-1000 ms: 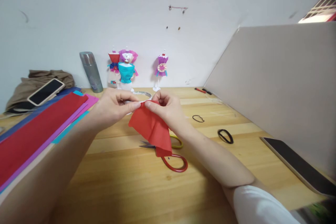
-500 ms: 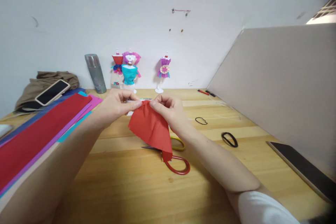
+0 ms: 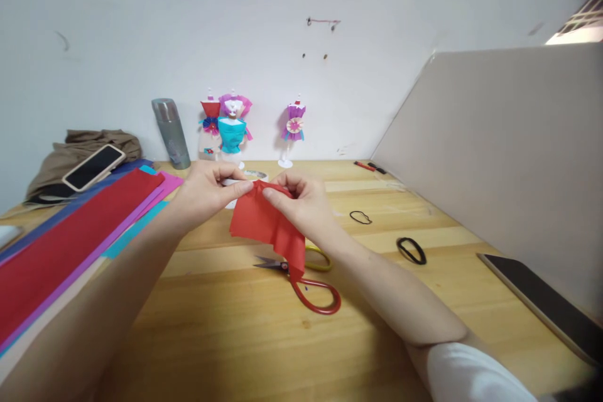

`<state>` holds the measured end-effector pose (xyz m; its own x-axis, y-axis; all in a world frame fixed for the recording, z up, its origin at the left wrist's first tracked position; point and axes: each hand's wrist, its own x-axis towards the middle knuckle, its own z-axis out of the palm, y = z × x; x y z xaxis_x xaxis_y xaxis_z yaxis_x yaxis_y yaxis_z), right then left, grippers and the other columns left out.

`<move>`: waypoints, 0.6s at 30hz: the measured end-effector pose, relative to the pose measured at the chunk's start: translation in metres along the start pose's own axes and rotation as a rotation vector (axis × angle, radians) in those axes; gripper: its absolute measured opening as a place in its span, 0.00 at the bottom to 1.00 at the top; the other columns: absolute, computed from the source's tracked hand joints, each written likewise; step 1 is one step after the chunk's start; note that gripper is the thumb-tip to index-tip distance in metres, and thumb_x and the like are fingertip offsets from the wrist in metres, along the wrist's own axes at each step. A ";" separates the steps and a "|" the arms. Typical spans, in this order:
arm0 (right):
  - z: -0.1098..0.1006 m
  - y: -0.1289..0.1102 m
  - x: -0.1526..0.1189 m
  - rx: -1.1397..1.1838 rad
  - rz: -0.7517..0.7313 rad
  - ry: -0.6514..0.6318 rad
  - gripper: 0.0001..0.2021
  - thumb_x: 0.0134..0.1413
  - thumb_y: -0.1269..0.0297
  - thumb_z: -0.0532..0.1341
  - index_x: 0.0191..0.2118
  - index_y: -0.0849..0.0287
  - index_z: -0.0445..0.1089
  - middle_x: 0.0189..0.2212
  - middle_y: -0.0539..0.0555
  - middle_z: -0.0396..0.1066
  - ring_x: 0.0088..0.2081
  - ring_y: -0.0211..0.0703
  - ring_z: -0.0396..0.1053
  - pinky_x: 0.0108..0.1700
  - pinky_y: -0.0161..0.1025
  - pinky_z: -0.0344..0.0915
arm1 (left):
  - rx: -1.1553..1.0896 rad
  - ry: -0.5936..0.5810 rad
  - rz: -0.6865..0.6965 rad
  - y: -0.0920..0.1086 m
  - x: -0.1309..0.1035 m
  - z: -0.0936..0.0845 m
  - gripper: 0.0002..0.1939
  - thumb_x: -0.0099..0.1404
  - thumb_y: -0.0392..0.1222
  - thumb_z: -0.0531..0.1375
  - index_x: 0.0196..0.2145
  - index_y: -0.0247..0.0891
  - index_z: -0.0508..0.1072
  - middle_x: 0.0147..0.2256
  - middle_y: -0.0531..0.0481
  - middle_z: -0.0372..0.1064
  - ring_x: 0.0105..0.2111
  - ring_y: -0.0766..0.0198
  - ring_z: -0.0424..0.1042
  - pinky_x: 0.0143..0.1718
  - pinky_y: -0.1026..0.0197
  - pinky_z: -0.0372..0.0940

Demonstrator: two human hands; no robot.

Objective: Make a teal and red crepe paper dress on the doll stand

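Observation:
A piece of red crepe paper hangs between my two hands above the table, its top edge gathered into small folds. My left hand pinches the gathered top between thumb and forefinger. Close beside it, my right hand grips the same edge, thumb on the front and fingers behind. Below the paper lie scissors with one red and one yellow handle loop, blades parted and pointing left; the paper hides part of them. Behind my hands a roll of tape is partly covered.
Coloured paper strips lie at left, near a phone on brown cloth and a flask. Small dress forms stand along the wall. At right are hair ties, a dark tablet-like slab and a grey panel.
My right hand has shifted slightly left along the paper's top edge, bunching it more. The paper's lower edge has risen, uncovering more of the scissors' blades and pivot.

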<state>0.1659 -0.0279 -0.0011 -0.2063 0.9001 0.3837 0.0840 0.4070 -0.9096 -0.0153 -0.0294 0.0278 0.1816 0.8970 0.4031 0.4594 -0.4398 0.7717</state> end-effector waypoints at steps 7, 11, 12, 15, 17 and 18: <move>0.003 0.002 -0.006 -0.098 -0.134 0.036 0.09 0.50 0.62 0.62 0.24 0.58 0.67 0.20 0.46 0.64 0.24 0.35 0.60 0.28 0.35 0.58 | 0.130 0.078 0.147 -0.010 -0.002 0.003 0.11 0.59 0.46 0.63 0.25 0.38 0.79 0.23 0.54 0.74 0.24 0.66 0.68 0.25 0.66 0.59; 0.001 0.001 -0.005 -0.115 -0.115 0.035 0.08 0.51 0.61 0.62 0.26 0.58 0.69 0.22 0.47 0.68 0.25 0.36 0.63 0.30 0.35 0.60 | 0.161 0.086 0.182 -0.008 -0.004 0.002 0.10 0.60 0.45 0.63 0.26 0.39 0.80 0.25 0.54 0.76 0.26 0.65 0.69 0.27 0.65 0.61; 0.000 0.000 -0.004 -0.113 -0.100 0.034 0.08 0.50 0.60 0.63 0.26 0.58 0.70 0.22 0.48 0.68 0.25 0.36 0.63 0.30 0.35 0.60 | 0.170 0.097 0.183 -0.007 -0.004 0.002 0.10 0.60 0.45 0.63 0.26 0.39 0.79 0.24 0.54 0.75 0.26 0.65 0.69 0.26 0.65 0.60; 0.000 0.000 -0.002 -0.096 -0.060 0.029 0.09 0.49 0.58 0.63 0.27 0.59 0.71 0.23 0.49 0.69 0.26 0.37 0.63 0.29 0.35 0.60 | 0.191 0.108 0.179 -0.008 -0.004 0.002 0.11 0.60 0.45 0.63 0.24 0.38 0.78 0.23 0.54 0.74 0.24 0.66 0.67 0.25 0.65 0.59; 0.000 0.000 -0.001 -0.056 -0.032 0.009 0.10 0.48 0.57 0.63 0.26 0.59 0.70 0.22 0.48 0.67 0.25 0.36 0.62 0.28 0.35 0.59 | 0.192 0.101 0.180 -0.009 -0.004 0.002 0.10 0.60 0.45 0.63 0.25 0.39 0.78 0.23 0.54 0.74 0.24 0.66 0.67 0.25 0.65 0.59; 0.001 0.000 -0.001 -0.024 -0.016 -0.006 0.10 0.48 0.57 0.63 0.25 0.58 0.69 0.21 0.47 0.66 0.25 0.36 0.62 0.28 0.35 0.59 | 0.189 0.097 0.181 -0.009 -0.004 0.002 0.10 0.60 0.45 0.62 0.25 0.39 0.79 0.24 0.54 0.74 0.24 0.66 0.67 0.25 0.65 0.59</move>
<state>0.1655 -0.0289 -0.0020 -0.2134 0.8927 0.3970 0.1044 0.4249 -0.8992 -0.0184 -0.0295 0.0182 0.1955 0.7921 0.5782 0.5825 -0.5682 0.5813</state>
